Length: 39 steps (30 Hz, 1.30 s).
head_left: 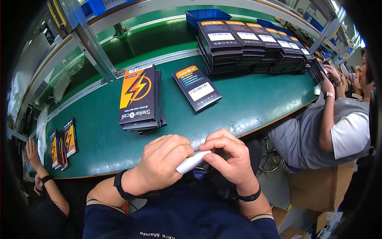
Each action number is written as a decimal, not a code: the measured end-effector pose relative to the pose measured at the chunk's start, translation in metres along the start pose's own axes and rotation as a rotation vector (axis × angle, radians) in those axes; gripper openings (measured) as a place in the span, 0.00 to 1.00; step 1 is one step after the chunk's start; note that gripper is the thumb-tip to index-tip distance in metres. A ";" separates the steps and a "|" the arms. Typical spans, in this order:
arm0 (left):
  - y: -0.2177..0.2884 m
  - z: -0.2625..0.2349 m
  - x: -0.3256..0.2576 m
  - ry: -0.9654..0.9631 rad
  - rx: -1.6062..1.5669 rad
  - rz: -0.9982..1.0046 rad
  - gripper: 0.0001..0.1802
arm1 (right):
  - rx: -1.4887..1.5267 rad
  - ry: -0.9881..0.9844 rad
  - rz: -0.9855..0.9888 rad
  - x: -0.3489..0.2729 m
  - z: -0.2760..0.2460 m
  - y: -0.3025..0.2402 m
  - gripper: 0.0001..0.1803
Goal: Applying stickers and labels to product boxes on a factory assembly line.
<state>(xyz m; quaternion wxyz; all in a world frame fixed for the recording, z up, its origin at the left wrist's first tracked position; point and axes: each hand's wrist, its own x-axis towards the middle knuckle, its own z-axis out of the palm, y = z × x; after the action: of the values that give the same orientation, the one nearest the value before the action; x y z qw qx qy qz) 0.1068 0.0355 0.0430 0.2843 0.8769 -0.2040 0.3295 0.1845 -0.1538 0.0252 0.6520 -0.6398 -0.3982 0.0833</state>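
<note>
Head view: your curled left hand and pinching right hand hold a white, roll-shaped piece between them. Its long axis slants up rightward.

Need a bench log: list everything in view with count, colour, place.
White item: one, white, between both hands.
Single box: one, black-orange, mid-bench.
Near stack: one, black-orange, left of single box.
Back stacks: at least five, black-orange, back right.
Left-end boxes: several, black-orange, bench's left end.
Workbench: one, green, centre.
Bins: several, blue, along the back.
Shelf frame: one, silver, along the back.
Cartons: several, brown, right floor.
Co-workers: several, mixed clothing, both sides.
Wristbands: two, black, person's wrists.
Left hand: one, bare, item's left end.
Right hand: one, bare, item's right end.
</note>
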 end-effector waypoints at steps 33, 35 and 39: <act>-0.034 0.023 0.010 -0.281 -0.085 -0.195 0.10 | -0.229 0.262 0.267 0.077 -0.037 0.057 0.04; -0.034 0.025 0.009 -0.284 -0.075 -0.205 0.10 | -0.220 0.262 0.279 0.078 -0.037 0.056 0.04; -0.034 0.026 0.008 -0.306 -0.039 -0.214 0.10 | -0.257 0.255 0.284 0.078 -0.036 0.056 0.04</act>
<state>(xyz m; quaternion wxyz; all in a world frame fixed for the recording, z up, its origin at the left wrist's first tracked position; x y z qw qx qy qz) 0.1428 0.0429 0.0198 0.3003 0.9279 -0.1566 0.1559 0.2815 -0.1238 0.0118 0.5921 -0.7725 -0.2258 0.0412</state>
